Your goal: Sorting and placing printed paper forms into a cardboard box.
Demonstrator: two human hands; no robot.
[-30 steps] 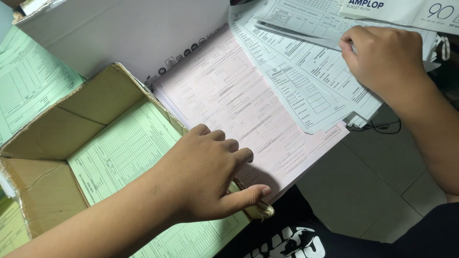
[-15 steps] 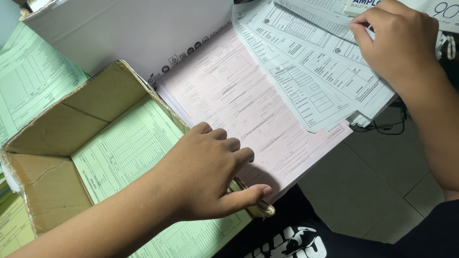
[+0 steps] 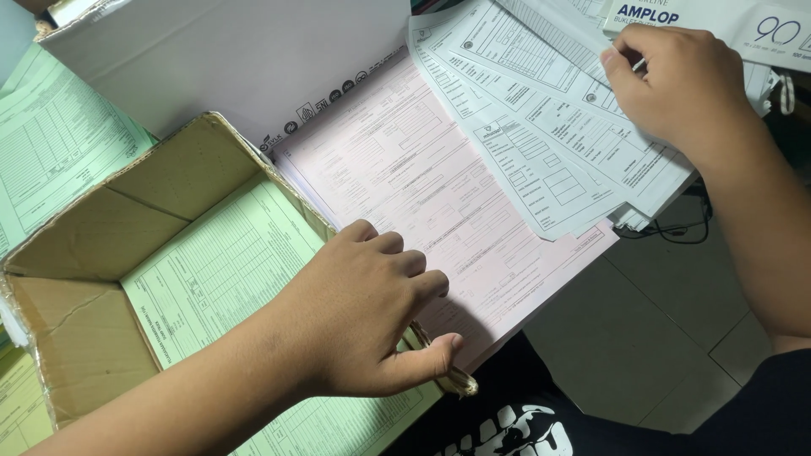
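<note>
Left hand [image 3: 363, 312] presses flat, holding nothing, on the pink forms [image 3: 439, 194]; right hand [image 3: 676, 84] pinches white forms [image 3: 541, 127]; sorting looks unfinished.

We count two hands: our left hand [image 3: 363, 317] and our right hand [image 3: 676, 84]. There is one cardboard box [image 3: 101, 245], open, with one green form [image 3: 220, 270] showing inside it. Outside the box, at the left edge, we see at least one more green form [image 3: 51, 152], and a corner of green paper low on the left that may be another. One pink form [image 3: 422, 186] lies on top of its stack. The white forms [image 3: 541, 143] number at least three overlapping sheets; the exact count we cannot tell. One white envelope pack [image 3: 743, 25] sits at the top right, and one large white board [image 3: 228, 59] at the top.
</note>
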